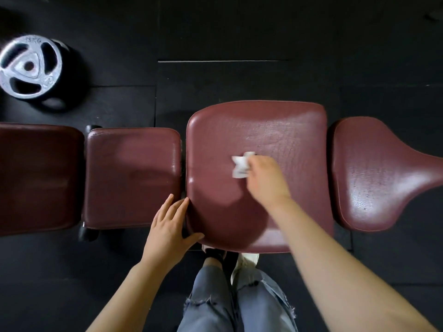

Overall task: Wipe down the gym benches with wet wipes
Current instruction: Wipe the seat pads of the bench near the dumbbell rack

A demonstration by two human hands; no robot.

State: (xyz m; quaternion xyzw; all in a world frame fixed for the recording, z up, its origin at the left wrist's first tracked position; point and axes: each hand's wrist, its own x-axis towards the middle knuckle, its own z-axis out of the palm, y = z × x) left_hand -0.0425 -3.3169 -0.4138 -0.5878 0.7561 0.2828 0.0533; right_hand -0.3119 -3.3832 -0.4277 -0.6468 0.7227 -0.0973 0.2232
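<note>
The right hand (265, 179) pinches a crumpled wipe (241, 164) against the middle of the big pad (275, 130), while the left hand (169, 227), fingers spread, rests on its near-left edge.

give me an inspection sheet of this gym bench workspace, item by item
surface: maroon bench pad, creased, glossy sheen on its far part
job's things: white wet wipe, crumpled, on that pad; narrower pad to its left, tapered pad to its right
clutter: silver weight plate stacked on a black plate on the floor, far left
grippers: right hand holds the wipe against the pad; left hand rests flat at the pad's near left corner
cables: nothing seen
surroundings: black rubber floor tiles; jeans and shoes below the bench
</note>
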